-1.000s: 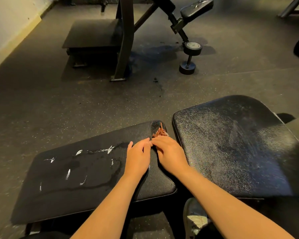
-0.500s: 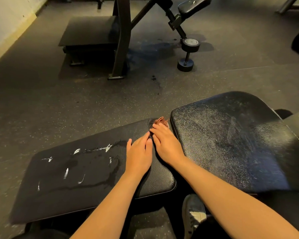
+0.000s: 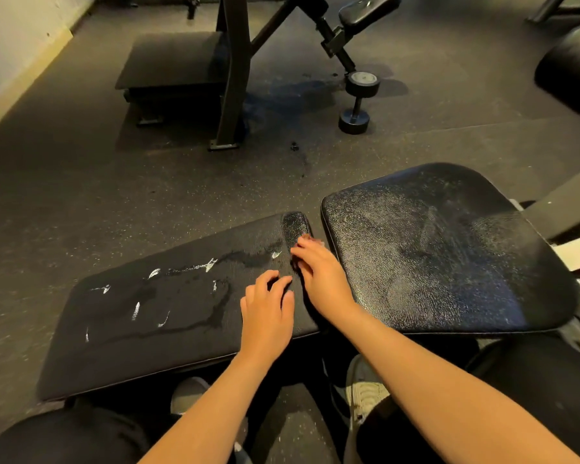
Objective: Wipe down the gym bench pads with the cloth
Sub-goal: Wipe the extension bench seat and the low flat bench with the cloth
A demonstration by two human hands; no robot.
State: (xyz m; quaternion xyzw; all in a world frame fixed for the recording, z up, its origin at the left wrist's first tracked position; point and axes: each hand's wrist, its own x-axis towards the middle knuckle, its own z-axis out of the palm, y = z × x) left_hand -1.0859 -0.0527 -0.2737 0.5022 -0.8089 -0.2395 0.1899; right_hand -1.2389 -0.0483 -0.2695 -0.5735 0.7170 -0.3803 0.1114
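The right hand sits at the far right end of the long pad, just beside the gap that parts it from the wide pad. Its fingers are curled and bunched together over the cloth, of which only a small pale scrap shows at the fingertips; the rest is hidden under the palm, so how firmly it is pinched I cannot tell. The left hand rests beside it on the same pad with fingers loosely curled, tips down, holding nothing.

The likeliest trouble is the cloth itself. It is wadded so small that a sweep could drag bare skin over the pad instead of fabric, and so close to the gap that a push to the right could let it slip down between the pads to the floor. The wet streaks with white smears spread over the middle and left of the long pad, well apart from the cloth, and look untouched. A short stroke from here would miss them, while a fast one could only smear the liquid further or push it off the near edge towards the shoe below. The wide pad looks cracked and flaky, so hard rubbing there could lift bits of its surface. Leaning weight on the left hand near the wet patch could also make it slide
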